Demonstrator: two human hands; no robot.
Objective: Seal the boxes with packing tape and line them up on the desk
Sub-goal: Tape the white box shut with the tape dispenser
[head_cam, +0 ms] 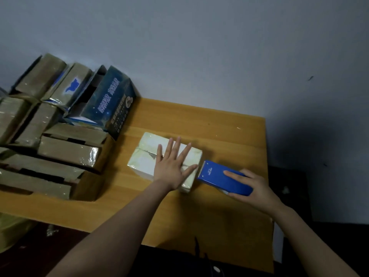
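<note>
flat palm on one box, tape dispenser at its end

one pale box [143, 156] is sitting near the middle of the desk [209, 124], rectangular, wrapped in glossy film, with its top flaps meeting in a seam. the left hand [171, 166] is lying flat on its top, all five fingers straight and spread, pressing down and gripping nothing. at four o'clock from the box, the right hand [253, 184] is holding one dispenser [217, 176], a smooth blue plastic block; the thumb and fingers are curling round its sides while the forefinger is lying straight along its top. the dispenser's front edge is sitting just beside the box's right end; whether they are touching is hard to tell.

at nine o'clock from the box, a pile [65, 150] of brown cardboard boxes is covering the desk's left part, each shining with tape; at least seven are showing, and the exact count is unclear. at eleven o'clock, one dark blue carton [111, 104] with white print is standing with its top flaps open, its inside too dark to read. the desk is flat orange-brown wood, and a plain grey wall [199, 47] is rising behind it.
</note>
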